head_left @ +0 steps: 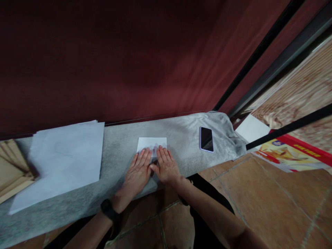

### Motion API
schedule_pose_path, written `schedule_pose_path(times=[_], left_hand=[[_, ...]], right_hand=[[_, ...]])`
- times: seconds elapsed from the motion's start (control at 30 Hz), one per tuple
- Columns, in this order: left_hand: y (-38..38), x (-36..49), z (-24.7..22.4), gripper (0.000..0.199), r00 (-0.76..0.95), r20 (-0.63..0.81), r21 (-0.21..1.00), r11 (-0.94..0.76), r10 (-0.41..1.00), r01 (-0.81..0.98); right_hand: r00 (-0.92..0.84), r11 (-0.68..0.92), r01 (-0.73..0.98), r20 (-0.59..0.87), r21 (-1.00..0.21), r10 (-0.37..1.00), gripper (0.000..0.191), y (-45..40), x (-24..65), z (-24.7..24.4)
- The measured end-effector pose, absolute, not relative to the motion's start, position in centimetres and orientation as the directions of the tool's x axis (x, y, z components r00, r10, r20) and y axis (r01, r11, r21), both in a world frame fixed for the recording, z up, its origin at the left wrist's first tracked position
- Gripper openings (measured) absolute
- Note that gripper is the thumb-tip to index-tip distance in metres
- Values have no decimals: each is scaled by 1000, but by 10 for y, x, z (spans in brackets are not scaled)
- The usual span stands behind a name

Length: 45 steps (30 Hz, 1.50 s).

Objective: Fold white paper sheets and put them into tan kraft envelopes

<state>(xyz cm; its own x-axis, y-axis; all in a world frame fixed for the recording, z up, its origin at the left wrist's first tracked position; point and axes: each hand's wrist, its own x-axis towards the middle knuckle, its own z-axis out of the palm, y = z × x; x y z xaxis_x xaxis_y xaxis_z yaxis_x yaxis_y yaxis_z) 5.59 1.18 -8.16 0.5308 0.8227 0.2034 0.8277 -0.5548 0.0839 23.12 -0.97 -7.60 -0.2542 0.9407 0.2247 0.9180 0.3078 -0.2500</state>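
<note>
A small white sheet of paper [151, 142] lies on the grey cloth-covered bench in front of me. My left hand [138, 171] rests flat over its lower left part, fingers stretched out. Beside it, my right hand [166, 166] lies flat over the lower right part, also with fingers extended. The thumbs come close together between the hands. Both palms hide the near edge of the paper, so whether it is folded there I cannot tell.
A stack of larger white sheets [70, 159] lies to the left, beside brown cardboard pieces [12, 166]. On the right of the grey cloth [181, 128] is a phone [206, 139]. A red and yellow box [293, 152] is on the tiled floor, near black metal bars [259, 52].
</note>
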Motion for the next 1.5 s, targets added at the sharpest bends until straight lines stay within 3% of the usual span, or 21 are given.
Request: schedule_pose_path(times=[0.1, 0.3, 0.8, 1.07, 1.5], left_hand=[[7, 59, -86, 64, 614, 167, 65, -630, 771, 774], [8, 59, -88, 66, 619, 182, 61, -638, 764, 768], [46, 73, -81, 60, 489, 91, 176, -498, 867, 849], [67, 87, -78, 60, 422, 38, 170, -422, 906, 891], [70, 96, -81, 60, 294, 70, 133, -301, 953, 944]], right_hand=[[-347, 395, 871, 203, -292, 916, 69, -12, 225, -72], [-285, 342, 885, 212, -316, 935, 72, -16, 222, -82], [-249, 283, 889, 140, -361, 958, 63, 20, 225, -75], [-189, 225, 913, 134, -341, 973, 58, 42, 223, -77], [-66, 118, 949, 182, -293, 981, 59, 45, 221, -79]])
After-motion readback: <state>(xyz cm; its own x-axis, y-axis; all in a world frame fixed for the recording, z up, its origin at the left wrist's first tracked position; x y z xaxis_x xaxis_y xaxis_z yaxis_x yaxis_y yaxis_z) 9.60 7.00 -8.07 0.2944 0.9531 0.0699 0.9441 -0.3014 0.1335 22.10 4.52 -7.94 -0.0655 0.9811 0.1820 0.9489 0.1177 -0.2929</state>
